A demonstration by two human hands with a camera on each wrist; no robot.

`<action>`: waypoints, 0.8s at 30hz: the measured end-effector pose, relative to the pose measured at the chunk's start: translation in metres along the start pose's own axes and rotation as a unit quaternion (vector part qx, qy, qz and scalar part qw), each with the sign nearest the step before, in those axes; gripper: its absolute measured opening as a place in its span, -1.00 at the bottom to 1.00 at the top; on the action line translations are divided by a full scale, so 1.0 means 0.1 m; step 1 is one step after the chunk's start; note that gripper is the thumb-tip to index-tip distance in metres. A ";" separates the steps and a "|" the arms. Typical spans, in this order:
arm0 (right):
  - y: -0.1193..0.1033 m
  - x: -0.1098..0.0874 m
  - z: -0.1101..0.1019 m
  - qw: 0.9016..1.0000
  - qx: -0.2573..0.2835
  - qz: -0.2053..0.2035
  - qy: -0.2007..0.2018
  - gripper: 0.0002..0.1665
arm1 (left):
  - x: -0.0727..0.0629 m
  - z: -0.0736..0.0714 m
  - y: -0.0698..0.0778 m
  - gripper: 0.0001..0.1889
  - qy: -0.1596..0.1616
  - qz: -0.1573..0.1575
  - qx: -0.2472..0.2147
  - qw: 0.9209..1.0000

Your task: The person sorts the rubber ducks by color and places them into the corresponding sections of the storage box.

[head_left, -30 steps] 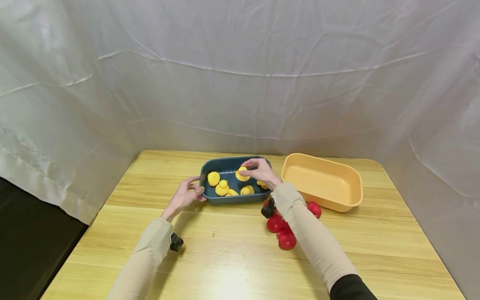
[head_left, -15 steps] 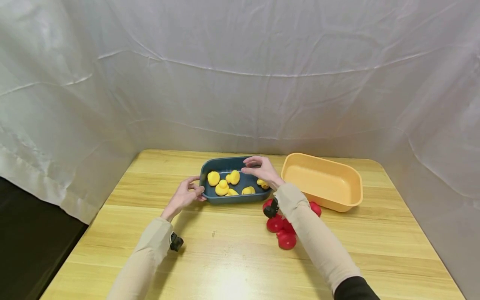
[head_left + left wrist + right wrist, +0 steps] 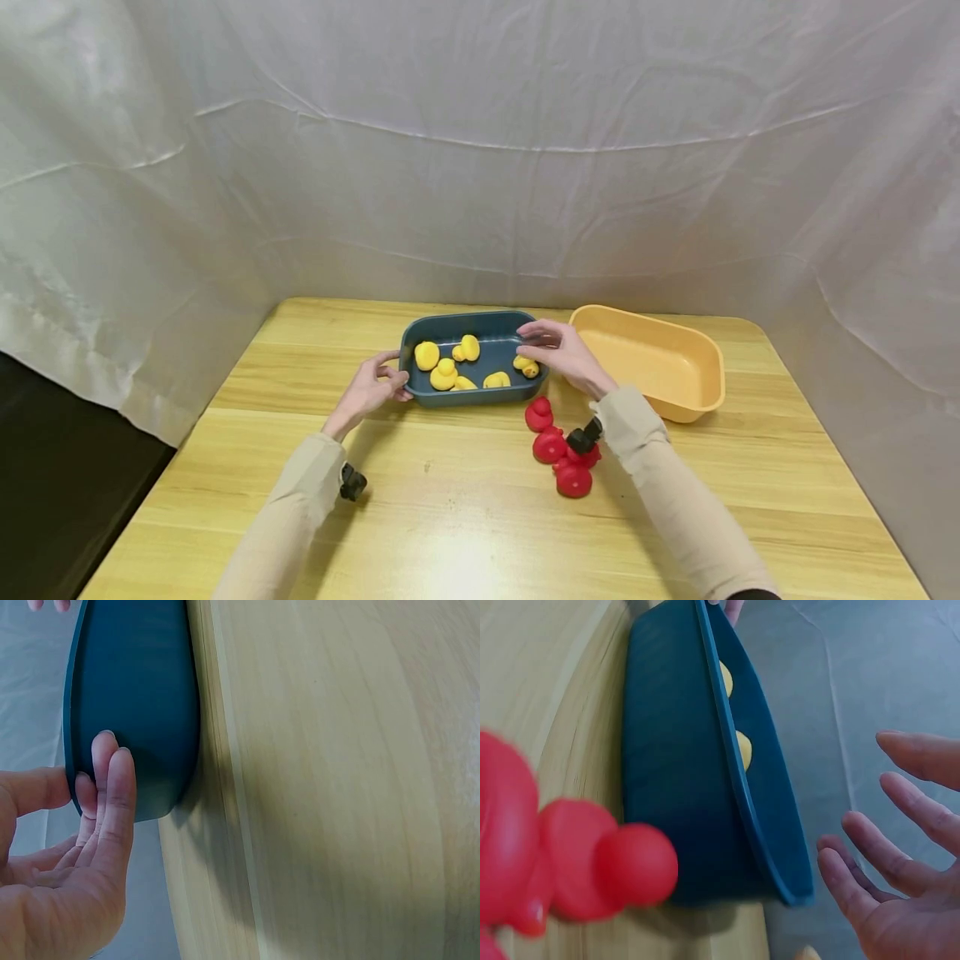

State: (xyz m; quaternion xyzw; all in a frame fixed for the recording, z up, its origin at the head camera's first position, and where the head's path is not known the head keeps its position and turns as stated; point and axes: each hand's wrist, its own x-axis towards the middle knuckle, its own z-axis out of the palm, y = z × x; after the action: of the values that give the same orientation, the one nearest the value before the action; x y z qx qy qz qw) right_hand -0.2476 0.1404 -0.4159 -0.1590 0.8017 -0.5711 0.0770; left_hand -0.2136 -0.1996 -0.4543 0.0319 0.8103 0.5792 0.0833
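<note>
A dark blue plastic bin (image 3: 465, 398) holds several yellow rubber ducks (image 3: 444, 375), one lying near its right end. My left hand (image 3: 369, 387) holds the bin's left end; in the left wrist view, fingers (image 3: 116, 802) lie against the outer wall and another digit meets the rim. Over the bin's right end is my right hand (image 3: 562, 354), with nothing in it. Its fingers (image 3: 889, 859) are spread and loosely bent in the right wrist view, apart from the bin. Several red rubber ducks (image 3: 550, 446) sit on the table below the right wrist, partly hidden by its camera.
A yellow-orange bin (image 3: 637, 354) stands right of the blue one, its left part behind the right hand. Both bins sit near the back of the wooden table (image 3: 420, 517). Grey-white cloth (image 3: 480, 167) hangs behind and along the sides.
The right hand has let go of a yellow duck, which now lies near the back middle of the blue bin. That hand has then moved right. The left hand has stayed put.
</note>
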 end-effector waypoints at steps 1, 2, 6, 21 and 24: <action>0.01 -0.03 -0.03 1.000 -0.006 -0.002 0.002 -0.54 | 0.00 0.00 0.00 -0.40 0.000 0.000 -0.001 1.000; 0.02 -0.06 -0.05 1.000 -0.014 -0.003 0.005 -0.55 | 0.00 0.00 0.00 -0.40 0.000 0.000 -0.001 1.000; 0.06 -0.17 -0.16 0.999 -0.036 0.002 0.010 -0.54 | -0.01 0.00 0.01 -0.39 -0.001 -0.001 -0.002 1.000; 0.20 -0.62 -0.56 1.000 -0.006 -0.006 0.024 -0.36 | -0.07 0.01 -0.01 -0.36 0.038 0.015 0.094 0.995; 0.24 -0.71 -0.65 0.999 -0.002 -0.012 0.035 -0.34 | -0.12 0.02 -0.01 -0.35 0.058 0.031 0.128 0.990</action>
State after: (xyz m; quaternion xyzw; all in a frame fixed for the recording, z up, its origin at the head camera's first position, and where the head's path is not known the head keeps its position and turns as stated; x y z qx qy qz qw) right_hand -0.2050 0.2305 -0.4210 -0.1487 0.8029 -0.5758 0.0422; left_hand -0.2010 -0.1997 -0.4548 0.0341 0.8799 0.4737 0.0137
